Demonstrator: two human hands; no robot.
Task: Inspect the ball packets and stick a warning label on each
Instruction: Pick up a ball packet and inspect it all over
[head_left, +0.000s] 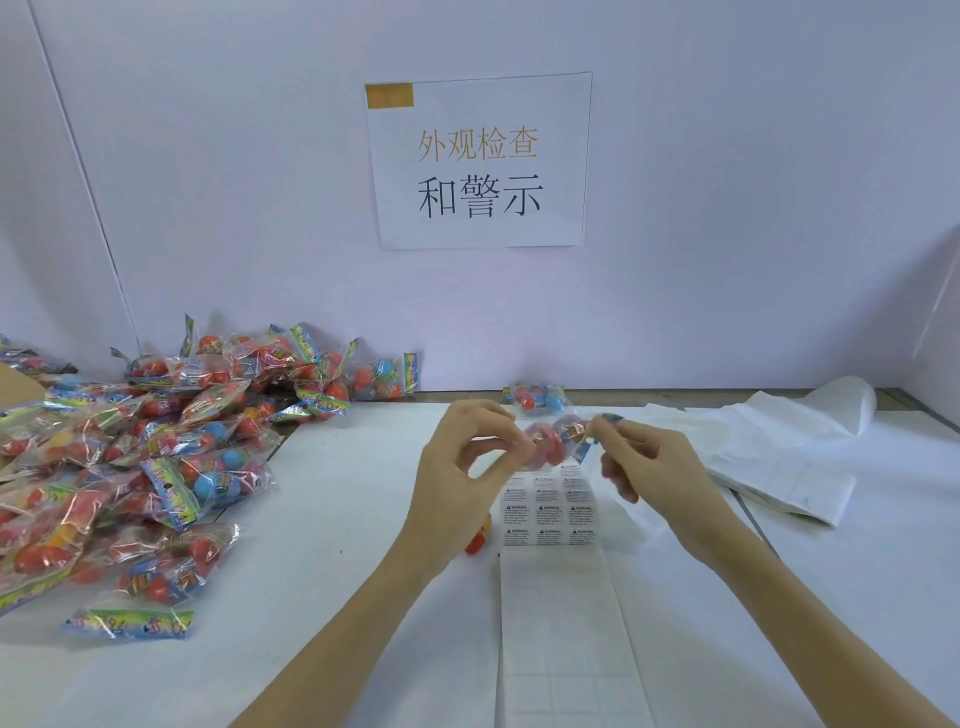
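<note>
A clear ball packet (558, 439) with red balls hangs blurred above the table centre, held between both hands. My left hand (462, 467) pinches its left end and my right hand (644, 462) pinches its right end. Below them lies a strip of warning labels (548, 512), with printed labels at its top and bare backing nearer me. A big heap of ball packets (156, 457) covers the table's left side. One single packet (537, 395) lies by the wall behind my hands.
A wall sign (480, 161) with Chinese writing hangs straight ahead. Used white backing sheets (779, 447) lie at the right. A red and yellow object (478, 538) peeks from under my left wrist. A cardboard edge (15, 384) shows at far left.
</note>
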